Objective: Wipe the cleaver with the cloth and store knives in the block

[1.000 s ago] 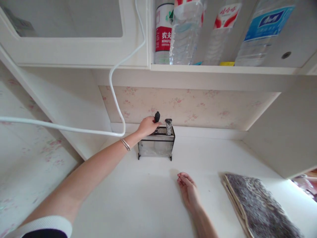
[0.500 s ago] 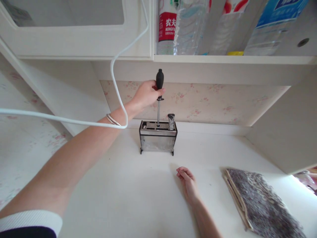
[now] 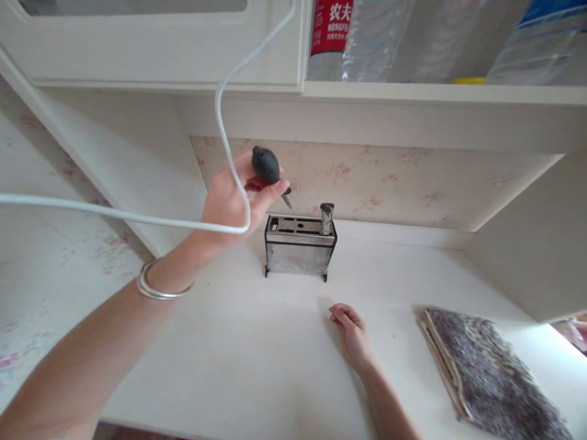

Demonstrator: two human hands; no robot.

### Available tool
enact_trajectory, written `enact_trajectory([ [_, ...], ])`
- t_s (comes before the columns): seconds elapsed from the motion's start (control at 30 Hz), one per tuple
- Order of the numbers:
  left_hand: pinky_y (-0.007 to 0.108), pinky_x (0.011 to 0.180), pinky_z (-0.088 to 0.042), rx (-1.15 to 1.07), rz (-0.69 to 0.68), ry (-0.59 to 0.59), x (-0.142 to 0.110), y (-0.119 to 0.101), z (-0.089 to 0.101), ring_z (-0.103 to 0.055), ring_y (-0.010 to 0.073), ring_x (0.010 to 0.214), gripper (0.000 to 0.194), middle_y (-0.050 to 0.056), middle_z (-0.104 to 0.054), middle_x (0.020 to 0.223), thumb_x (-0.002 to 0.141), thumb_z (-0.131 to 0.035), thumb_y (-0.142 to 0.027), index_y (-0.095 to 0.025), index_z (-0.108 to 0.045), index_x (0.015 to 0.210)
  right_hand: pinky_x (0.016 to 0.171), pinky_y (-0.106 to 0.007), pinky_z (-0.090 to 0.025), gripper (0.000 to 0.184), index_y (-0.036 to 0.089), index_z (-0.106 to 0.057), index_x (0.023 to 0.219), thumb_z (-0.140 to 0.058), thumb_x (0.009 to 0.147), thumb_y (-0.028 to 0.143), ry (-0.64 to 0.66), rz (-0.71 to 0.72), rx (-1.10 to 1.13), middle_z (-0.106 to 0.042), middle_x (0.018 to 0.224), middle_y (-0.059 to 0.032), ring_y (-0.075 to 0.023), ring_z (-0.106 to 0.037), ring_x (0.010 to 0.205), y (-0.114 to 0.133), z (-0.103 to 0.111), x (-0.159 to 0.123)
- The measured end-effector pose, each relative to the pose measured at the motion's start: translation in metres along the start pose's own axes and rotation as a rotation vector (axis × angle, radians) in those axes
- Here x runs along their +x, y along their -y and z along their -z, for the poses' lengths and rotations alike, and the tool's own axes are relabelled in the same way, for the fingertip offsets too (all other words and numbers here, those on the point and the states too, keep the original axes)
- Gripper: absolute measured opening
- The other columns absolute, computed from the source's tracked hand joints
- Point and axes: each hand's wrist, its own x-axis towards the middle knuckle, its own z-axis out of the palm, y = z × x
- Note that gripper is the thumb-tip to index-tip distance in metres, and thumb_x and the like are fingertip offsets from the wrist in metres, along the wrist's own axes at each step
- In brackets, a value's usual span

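One broad white surface [image 3: 220, 348] spreads around one upright, silvery rectangular metal knife block with black edges and feet [image 3: 300, 256]. Above the block, one white panelled cabinet [image 3: 160, 52] has a shelf with four clear plastic bottles [image 3: 376, 36]; one red label [image 3: 330, 27] reads "农夫" and "NONGFU". One folded, mottled grey-brown cloth [image 3: 490, 366] lies right of the block and nearer the viewer; one white cable [image 3: 92, 209] bends to its left, crossing in front of the left hand [image 3: 222, 201]. That hand's fingers grasp one thin grey metal rod with a bulbous black handle [image 3: 266, 165], above and left of the block; its long axis slants, shaft pointing down and right. The right hand [image 3: 353, 336], nearer than the block, has released, loosely curled fingers. One grey-flecked handle [image 3: 326, 217] stands in the block's right end.
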Motion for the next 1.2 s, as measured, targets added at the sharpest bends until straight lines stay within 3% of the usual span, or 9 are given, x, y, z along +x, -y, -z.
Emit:
enact_trajectory([
  [0.2, 0.031, 0.084, -0.051, 0.185, -0.087, -0.227, -0.082, 0.019, 0.023, -0.063, 0.0158, 0.088, 0.016, 0.004, -0.067, 0.092, 0.077, -0.069, -0.024, -0.019, -0.063, 0.092, 0.074, -0.025, -0.043, 0.02, 0.021, -0.068, 0.081, -0.073, 0.069, 0.036, 0.001, -0.003, -0.068, -0.065, 0.084, 0.0002, -0.0136, -0.054, 0.074, -0.003, -0.001, 0.001],
  [0.3, 0.032, 0.083, -0.053, 0.219, -0.082, -0.255, -0.128, 0.039, 0.027, -0.064, 0.0161, 0.088, 0.024, 0.004, -0.066, 0.095, 0.074, -0.071, -0.015, -0.02, -0.063, 0.096, 0.073, -0.025, -0.043, 0.02, 0.021, -0.068, 0.08, -0.074, 0.068, 0.036, -0.007, 0.005, -0.118, -0.065, 0.084, -0.0003, -0.0142, -0.054, 0.073, -0.003, -0.002, 0.001],
  [0.4, 0.031, 0.082, -0.055, 0.287, -0.135, -0.173, -0.178, 0.062, 0.032, -0.065, 0.0164, 0.087, 0.034, 0.005, -0.067, 0.097, 0.071, -0.072, -0.009, -0.02, -0.063, 0.103, 0.073, -0.026, -0.044, 0.021, 0.021, -0.067, 0.08, -0.073, 0.068, 0.037, -0.013, 0.011, -0.153, -0.065, 0.084, -0.0006, -0.0147, -0.054, 0.073, -0.003, -0.003, 0.0],
  [0.53, 0.03, 0.082, -0.055, 0.335, -0.112, 0.024, -0.245, 0.089, 0.046, -0.065, 0.0174, 0.092, 0.039, 0.007, -0.067, 0.102, 0.074, -0.068, -0.006, -0.022, -0.062, 0.11, 0.072, -0.028, -0.044, 0.021, 0.021, -0.067, 0.08, -0.071, 0.07, 0.039, 0.017, 0.006, -0.226, -0.065, 0.083, -0.0013, -0.0156, -0.055, 0.072, 0.005, -0.008, -0.005],
  [0.7, 0.035, 0.086, -0.054, 0.316, 0.021, 0.171, -0.31, 0.102, 0.064, -0.063, 0.0204, 0.099, 0.04, 0.009, -0.065, 0.109, 0.077, -0.063, -0.004, -0.022, -0.061, 0.113, 0.073, -0.031, -0.046, 0.025, 0.021, -0.063, 0.095, -0.068, 0.076, 0.036, 0.295, 0.057, -0.376, -0.065, 0.089, -0.003, -0.0166, -0.058, 0.076, 0.052, -0.03, -0.003],
  [0.8, 0.035, 0.089, -0.054, 0.341, 0.125, 0.161, -0.335, 0.104, 0.069, -0.064, 0.0198, 0.099, 0.038, 0.008, -0.066, 0.109, 0.077, -0.064, -0.007, -0.023, -0.062, 0.111, 0.072, -0.031, -0.046, 0.028, 0.023, -0.059, 0.102, -0.065, 0.079, 0.037, 0.304, 0.226, -0.437, -0.064, 0.09, -0.0024, -0.0155, -0.058, 0.073, 0.094, -0.05, 0.011],
  [0.93, 0.036, 0.092, -0.052, 0.331, 0.242, 0.098, -0.351, 0.101, 0.07, -0.065, 0.02, 0.099, 0.034, 0.006, -0.067, 0.111, 0.077, -0.065, -0.01, -0.022, -0.064, 0.109, 0.067, -0.03, -0.048, 0.029, 0.025, -0.057, 0.105, -0.063, 0.08, 0.038, 0.126, 0.52, -0.59, -0.062, 0.096, -0.0033, -0.0161, -0.058, 0.075, 0.138, -0.076, 0.036],
  [1.07, 0.039, 0.095, -0.051, 0.313, 0.506, -0.067, -0.355, 0.093, 0.073, -0.066, 0.0221, 0.098, 0.032, 0.006, -0.068, 0.111, 0.077, -0.068, -0.021, -0.021, -0.064, 0.109, 0.064, -0.032, -0.049, 0.044, 0.024, -0.051, 0.118, -0.062, 0.079, 0.041, -0.021, 0.753, -0.876, -0.053, 0.116, -0.0085, -0.0168, -0.058, 0.076, 0.162, -0.094, 0.06],
  [1.2, 0.038, 0.096, -0.051, 0.337, 0.749, -0.042, -0.36, 0.087, 0.082, -0.066, 0.0236, 0.102, 0.034, 0.004, -0.069, 0.112, 0.079, -0.065, -0.036, -0.023, -0.065, 0.11, 0.072, -0.037, -0.047, 0.047, 0.02, -0.052, 0.118, -0.06, 0.078, 0.044, -0.01, 0.822, -1.168, -0.056, 0.109, -0.011, -0.0215, -0.056, 0.079, 0.175, -0.107, 0.079],
])
